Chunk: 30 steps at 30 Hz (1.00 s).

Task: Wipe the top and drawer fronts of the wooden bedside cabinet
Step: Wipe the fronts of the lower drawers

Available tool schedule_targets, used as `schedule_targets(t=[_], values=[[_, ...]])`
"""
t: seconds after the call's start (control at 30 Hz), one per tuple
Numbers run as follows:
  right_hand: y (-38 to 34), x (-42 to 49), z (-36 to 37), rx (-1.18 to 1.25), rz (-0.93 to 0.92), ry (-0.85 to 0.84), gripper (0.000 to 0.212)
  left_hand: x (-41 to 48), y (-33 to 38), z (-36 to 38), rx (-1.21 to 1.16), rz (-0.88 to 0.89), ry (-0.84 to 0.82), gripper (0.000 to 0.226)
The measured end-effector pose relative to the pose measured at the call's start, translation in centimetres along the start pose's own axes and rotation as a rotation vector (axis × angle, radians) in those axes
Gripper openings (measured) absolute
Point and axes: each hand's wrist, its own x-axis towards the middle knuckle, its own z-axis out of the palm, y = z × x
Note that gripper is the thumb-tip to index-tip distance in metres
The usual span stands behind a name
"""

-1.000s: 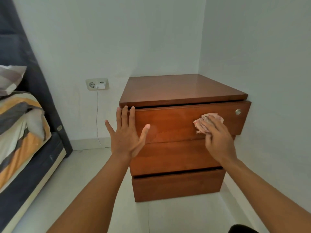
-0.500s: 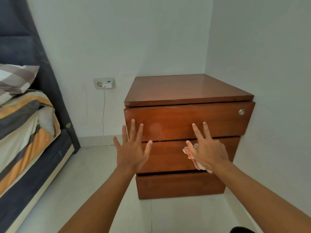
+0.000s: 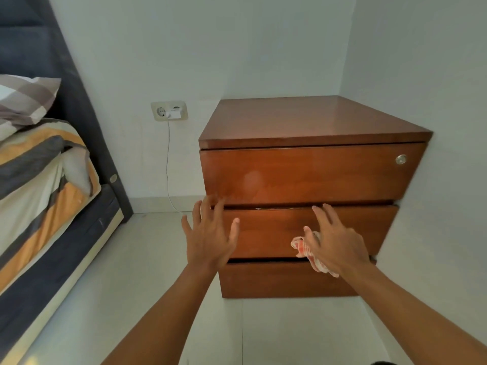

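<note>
Two bare hands at a wooden bedside cabinet [image 3: 313, 119], viewed from above and in front. Both forearms reaching in from the lower edge of the view. Tucked into a corner of white walls [image 3: 237, 48], three drawer fronts facing the viewer, each front long from left to right. Left hand [image 3: 209, 238] open and empty, fingers straight and spread, pointing up, blurred fingertips at the seam between top drawer [image 3: 303, 175] and middle drawer [image 3: 268, 230], near the cabinet's left edge. Right hand [image 3: 336, 246] flat toward the middle drawer's front, visible fingers straight and pointing up, thumb out to the left, a crumpled red-and-white cloth [image 3: 299, 247] beneath the palm. Cloth bunched into a strip, long axis slanting from beside the thumb down and right to below the wrist, lower end hanging across the gap above the bottom drawer [image 3: 276, 281]. Manner of hold on the cloth hidden by the hand. Small round metal lock [image 3: 400, 159] at the top drawer's upper right corner; pale smears across that drawer's lower half. On the wall to the left, a double socket [image 3: 161, 111] with a white charger [image 3: 175, 114] plugged in, thin white cable [image 3: 167, 164] dropping toward the floor [image 3: 158, 272]. Further left, a bed [image 3: 60, 259] with dark headboard [image 3: 76, 106], striped orange, grey and cream bedding [image 3: 34, 180] and a checked pillow [image 3: 25, 101].
</note>
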Motion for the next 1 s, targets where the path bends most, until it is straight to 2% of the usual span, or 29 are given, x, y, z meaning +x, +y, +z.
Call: schedule_targets(t=[0.1, 0.3, 0.7, 1.0], values=[[0.8, 0.4, 0.9, -0.009, 0.021, -0.064, 0.068, -0.8, -1.0, 0.9, 0.032, -0.065, -0.142, 0.069], [0.8, 1.4, 0.7, -0.055, 0.009, -0.128, 0.072, 1.0, -0.9, 1.0, 0.075, -0.114, -0.306, 0.079], [0.8, 2.2, 0.5, -0.028, 0.043, -0.182, 0.070, 1.8, -0.2, 0.4, 0.120, -0.127, -0.401, 0.083], [0.7, 2.6, -1.2, -0.036, 0.066, -0.270, 0.074, 2.0, -0.5, -0.5, 0.165, -0.082, -0.398, 0.083]])
